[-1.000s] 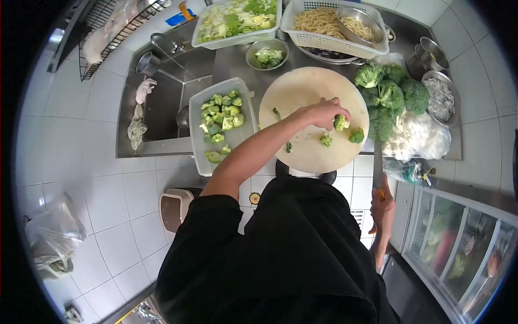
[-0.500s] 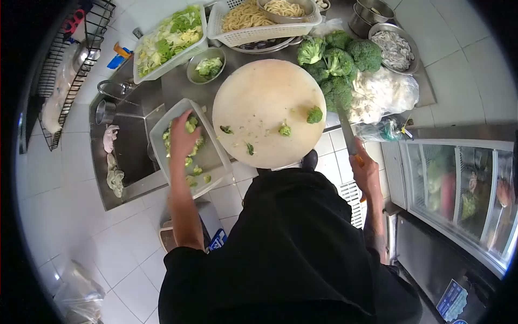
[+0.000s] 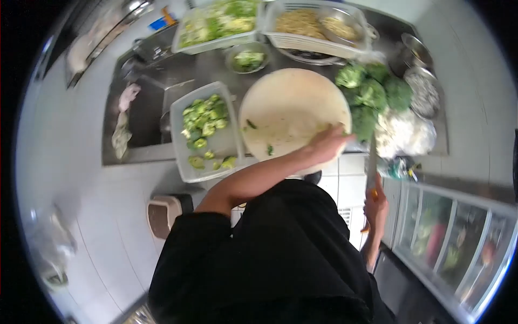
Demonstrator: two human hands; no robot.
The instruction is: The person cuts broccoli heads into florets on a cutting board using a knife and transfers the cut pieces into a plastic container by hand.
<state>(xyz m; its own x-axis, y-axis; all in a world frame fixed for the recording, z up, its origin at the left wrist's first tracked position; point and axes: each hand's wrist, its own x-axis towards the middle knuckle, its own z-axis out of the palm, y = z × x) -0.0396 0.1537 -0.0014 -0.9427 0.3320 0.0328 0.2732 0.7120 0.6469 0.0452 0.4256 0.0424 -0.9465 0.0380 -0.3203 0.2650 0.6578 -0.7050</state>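
Observation:
My right hand (image 3: 376, 208) is closed round the orange handle of a knife (image 3: 372, 162), its blade pointing away from me beside the broccoli heads (image 3: 372, 94). My left hand (image 3: 328, 143) reaches across to the right edge of the round cutting board (image 3: 286, 94). Its fingers are blurred, and whether they hold anything cannot be made out. Small green scraps (image 3: 270, 149) lie on the board's left part. Left of it stands a plastic tub (image 3: 231, 143) with cut broccoli florets (image 3: 204, 117) in it.
Behind the board are a basket of leafy greens (image 3: 218, 24), a bowl of greens (image 3: 249, 58) and a basket of noodles (image 3: 297, 24). A sink (image 3: 148, 119) lies left. Bagged white food (image 3: 407, 132) and a glass-doored fridge (image 3: 453, 237) are on the right.
My left hand has left the tub and crossed to the board's right side, where florets lay; they no longer show. The view has shifted. My right hand still holds the knife.

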